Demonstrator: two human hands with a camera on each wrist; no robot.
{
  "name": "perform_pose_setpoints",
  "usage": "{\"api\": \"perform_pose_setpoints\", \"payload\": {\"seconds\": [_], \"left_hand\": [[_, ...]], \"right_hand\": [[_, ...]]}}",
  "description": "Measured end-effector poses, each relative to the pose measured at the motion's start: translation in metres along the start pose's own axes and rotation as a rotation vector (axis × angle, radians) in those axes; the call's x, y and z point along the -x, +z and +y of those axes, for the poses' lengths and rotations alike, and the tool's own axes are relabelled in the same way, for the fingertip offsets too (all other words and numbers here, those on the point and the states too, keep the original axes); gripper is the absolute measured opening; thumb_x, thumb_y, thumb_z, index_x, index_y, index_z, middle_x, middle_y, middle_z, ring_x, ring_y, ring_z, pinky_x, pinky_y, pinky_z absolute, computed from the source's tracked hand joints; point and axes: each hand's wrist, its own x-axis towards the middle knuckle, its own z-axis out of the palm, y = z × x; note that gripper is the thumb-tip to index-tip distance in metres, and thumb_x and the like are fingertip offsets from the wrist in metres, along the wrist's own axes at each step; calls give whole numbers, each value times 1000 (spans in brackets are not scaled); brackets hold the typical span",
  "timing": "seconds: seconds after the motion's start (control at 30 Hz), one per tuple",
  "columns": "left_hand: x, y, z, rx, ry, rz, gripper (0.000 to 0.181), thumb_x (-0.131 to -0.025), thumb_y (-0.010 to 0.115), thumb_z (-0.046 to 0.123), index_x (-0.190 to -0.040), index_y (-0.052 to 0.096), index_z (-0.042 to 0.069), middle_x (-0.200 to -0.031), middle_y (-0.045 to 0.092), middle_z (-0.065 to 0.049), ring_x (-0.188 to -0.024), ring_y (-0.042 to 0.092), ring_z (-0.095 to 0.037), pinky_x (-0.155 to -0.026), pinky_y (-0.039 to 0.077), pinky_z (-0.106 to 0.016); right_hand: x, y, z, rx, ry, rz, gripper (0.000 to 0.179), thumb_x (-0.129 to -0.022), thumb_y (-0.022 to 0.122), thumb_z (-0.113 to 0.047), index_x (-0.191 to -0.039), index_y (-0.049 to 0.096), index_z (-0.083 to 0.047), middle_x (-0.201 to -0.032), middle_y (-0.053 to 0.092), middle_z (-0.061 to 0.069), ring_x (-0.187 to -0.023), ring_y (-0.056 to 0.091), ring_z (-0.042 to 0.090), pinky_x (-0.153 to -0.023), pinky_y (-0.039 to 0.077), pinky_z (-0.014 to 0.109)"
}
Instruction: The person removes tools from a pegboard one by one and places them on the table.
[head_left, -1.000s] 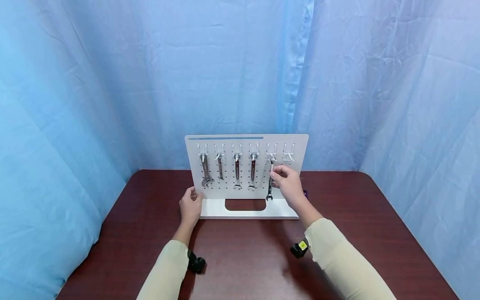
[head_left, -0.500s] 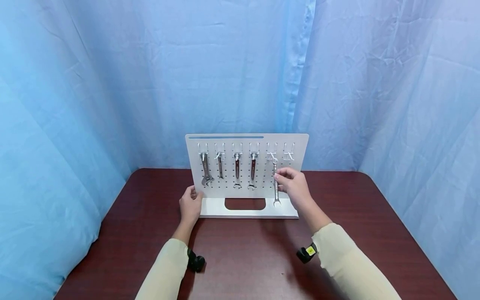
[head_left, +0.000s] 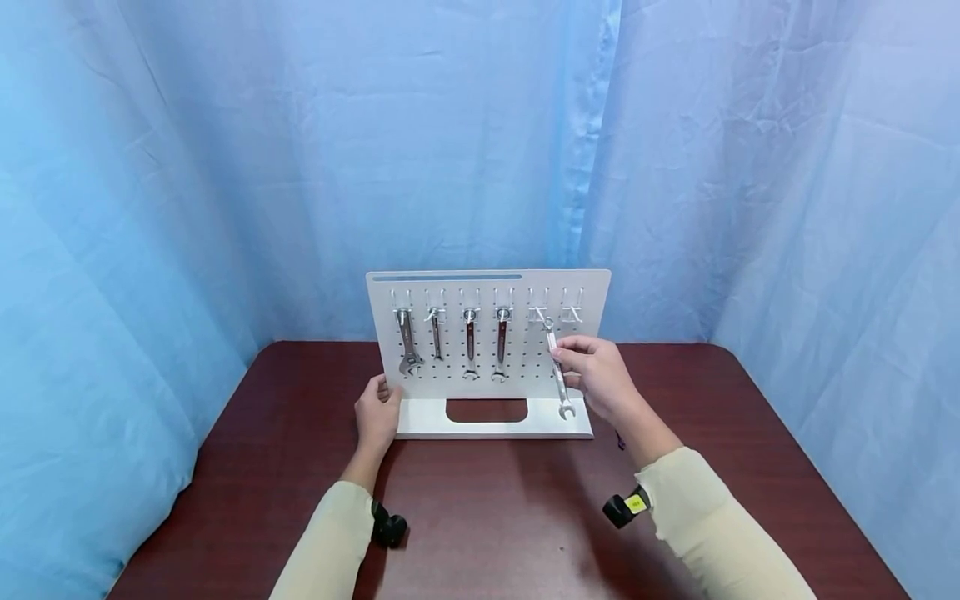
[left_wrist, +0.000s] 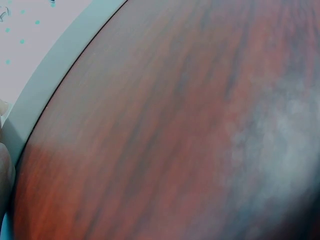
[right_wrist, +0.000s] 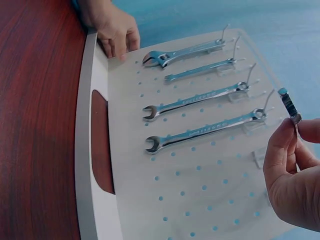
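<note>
My right hand (head_left: 600,379) pinches a shiny combination wrench (head_left: 561,385) between thumb and fingers. The wrench slants in front of the white pegboard (head_left: 457,387), ring end up and open end down to the right. In the right wrist view this wrench (right_wrist: 289,106) is seen nearly end-on, off the hooks. At the board's lower left corner my left hand (head_left: 377,414) grips the edge, thumb in front, other fingers partly hidden. Hanging on hooks are an adjustable wrench (head_left: 406,333), a small wrench (head_left: 437,337) and two combination wrenches, one left (head_left: 470,340), one right (head_left: 502,340).
Two bare hooks, a left one (head_left: 537,315) and a right one (head_left: 573,315), are on the board's right side. The white base (head_left: 423,419) has a cut-out slot and stands on a dark red wooden table (head_left: 480,517). Blue curtains (head_left: 450,167) surround the table.
One second ago the wrench hung at the fifth hook in my right hand. It has come off, moved right and toward me, and tilted. My left hand keeps its place on the board.
</note>
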Motion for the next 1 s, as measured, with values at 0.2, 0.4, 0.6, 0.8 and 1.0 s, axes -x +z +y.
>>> {"api": "perform_pose_setpoints", "payload": {"seconds": [0.2, 0.4, 0.6, 0.8, 1.0], "left_hand": [[0, 0, -1, -9, 9, 2, 40, -97, 64, 12, -133, 59, -3, -122, 62, -23, -113, 59, -35, -98, 49, -50], [0, 0, -1, -14, -5, 3, 41, -98, 64, 15, -135, 58, -2, -124, 61, -22, -115, 59, -35, -98, 48, -49], [0, 0, 0, -21, -2, 16, 41, -97, 66, 14, -135, 58, -1, -124, 62, -21, -115, 59, -34, -98, 49, -49], [0, 0, 1, -22, -12, 13, 42, -97, 66, 13, -136, 58, -1, -125, 62, -21, -115, 59, -34, -98, 49, -49], [1, 0, 2, -21, -21, -9, 42, -98, 64, 14, -137, 56, -1, -126, 61, -21, -116, 58, -34, -98, 49, -49]], "right_hand": [[8, -5, -4, -23, -36, -13, 17, -98, 61, -3, -107, 63, 11, -97, 60, 7, -80, 62, 13, -70, 59, 30], [16, -22, -5, 31, -50, -9, 27, -99, 63, -6, -114, 60, 16, -96, 64, 3, -81, 64, 11, -72, 58, 30], [23, -52, 0, 35, -33, 17, 11, -98, 64, -5, -104, 70, 3, -90, 68, 0, -74, 62, 9, -66, 56, 27], [22, -82, 16, 32, 0, 68, 16, -98, 65, -6, -107, 68, 7, -90, 69, -3, -74, 61, 7, -66, 56, 25], [15, -110, 45, 155, 82, 144, 23, -99, 65, -10, -113, 65, 9, -82, 62, -3, -70, 56, 9, -61, 54, 26]]}}
